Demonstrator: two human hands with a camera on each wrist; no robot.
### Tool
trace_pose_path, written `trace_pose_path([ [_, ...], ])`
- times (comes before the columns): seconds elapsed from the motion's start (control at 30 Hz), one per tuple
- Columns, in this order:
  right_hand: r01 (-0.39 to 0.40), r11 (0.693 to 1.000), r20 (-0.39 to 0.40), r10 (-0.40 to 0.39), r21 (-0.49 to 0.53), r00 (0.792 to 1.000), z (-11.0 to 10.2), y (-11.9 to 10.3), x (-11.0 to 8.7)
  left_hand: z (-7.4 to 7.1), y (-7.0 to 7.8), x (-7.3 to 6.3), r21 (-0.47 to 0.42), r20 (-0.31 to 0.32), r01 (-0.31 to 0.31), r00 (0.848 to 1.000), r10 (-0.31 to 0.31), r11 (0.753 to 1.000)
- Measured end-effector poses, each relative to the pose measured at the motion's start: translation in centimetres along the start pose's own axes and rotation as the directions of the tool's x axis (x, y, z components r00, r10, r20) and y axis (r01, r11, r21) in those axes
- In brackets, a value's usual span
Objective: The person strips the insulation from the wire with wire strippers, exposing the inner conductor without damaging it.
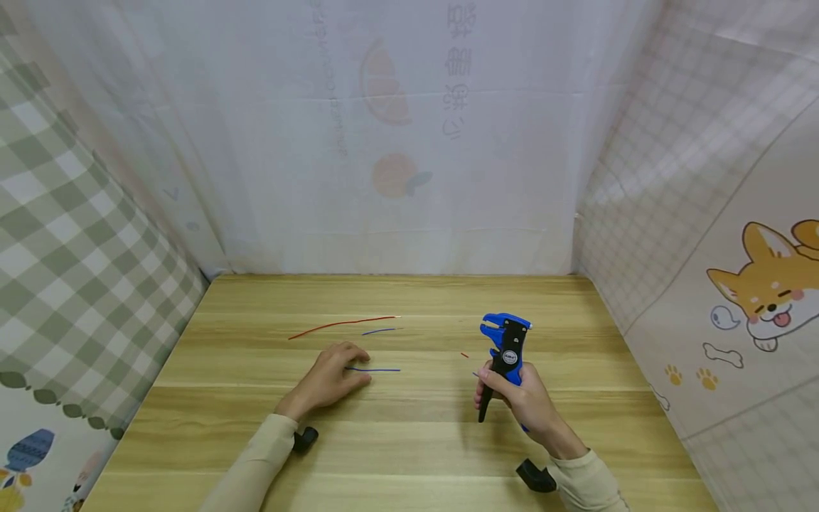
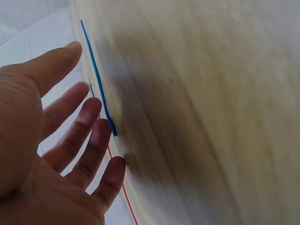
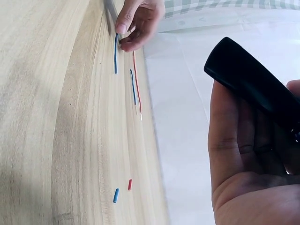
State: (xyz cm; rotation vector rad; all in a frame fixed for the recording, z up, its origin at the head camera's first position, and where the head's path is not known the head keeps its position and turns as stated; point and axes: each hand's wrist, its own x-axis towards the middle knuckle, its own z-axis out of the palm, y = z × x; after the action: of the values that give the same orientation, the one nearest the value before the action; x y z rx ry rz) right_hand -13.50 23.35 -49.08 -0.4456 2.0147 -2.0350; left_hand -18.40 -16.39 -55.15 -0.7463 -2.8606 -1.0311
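My right hand grips a blue and black wire stripper by its handles, its head pointing away from me. In the right wrist view a black handle of the tool lies in the curled fingers. My left hand is over the table with thumb and fingers apart, on either side of a short blue wire. In the left wrist view that wire lies by the fingertips and is not pinched. Beyond it are a second blue wire and a longer red wire, both with bare ends.
A small red insulation piece and a small blue insulation piece lie on the wooden table near the right hand. A pale curtain hangs behind the table's far edge, with patterned cloths at both sides.
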Motion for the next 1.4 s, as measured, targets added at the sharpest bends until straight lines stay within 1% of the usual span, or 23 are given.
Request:
trace_pose_path([
  [0.17, -0.007, 1.000, 0.004, 0.007, -0.004, 1.000, -0.1, 0.1, -0.1, 0.4, -0.2, 0.0, 0.016, 0.009, 0.029, 1.000, -0.029, 0.999],
  [0.47, 0.008, 1.000, 0.014, -0.009, 0.013, 1.000, 0.1, 0.1, -0.2, 0.7, -0.1, 0.3, 0.041, 0.031, 0.077, 0.996, -0.079, 0.996],
  [0.67, -0.002, 1.000, 0.022, 0.002, 0.028, 1.000, 0.2, 0.1, -0.2, 0.7, 0.3, 0.4, 0.042, 0.029, 0.102, 0.994, -0.104, 0.994],
  [0.83, -0.005, 1.000, 0.018, 0.005, 0.029, 1.000, 0.2, 0.2, -0.1, 0.6, 0.6, 0.5, 0.051, 0.044, 0.124, 0.991, -0.127, 0.991],
  [1.07, 0.007, 1.000, 0.021, -0.007, 0.022, 1.000, 0.1, 0.1, -0.1, 0.9, 0.7, 0.5, 0.089, 0.066, 0.124, 0.989, -0.130, 0.988],
  [1.2, 0.014, 1.000, 0.019, -0.015, 0.020, 1.000, 0.1, 0.1, 0.0, 1.1, 0.7, 0.5, 0.091, 0.071, 0.118, 0.990, -0.125, 0.989],
  [1.3, 0.021, 1.000, 0.018, -0.022, 0.020, 1.000, 0.1, 0.0, 0.0, 0.9, 0.7, 0.5, 0.045, 0.046, 0.092, 0.994, -0.094, 0.995],
  [1.4, 0.027, 0.999, 0.019, -0.027, 0.019, 0.999, 0.1, -0.1, 0.0, 0.4, 1.1, 0.7, -0.028, 0.013, 0.070, 0.997, -0.070, 0.997],
])
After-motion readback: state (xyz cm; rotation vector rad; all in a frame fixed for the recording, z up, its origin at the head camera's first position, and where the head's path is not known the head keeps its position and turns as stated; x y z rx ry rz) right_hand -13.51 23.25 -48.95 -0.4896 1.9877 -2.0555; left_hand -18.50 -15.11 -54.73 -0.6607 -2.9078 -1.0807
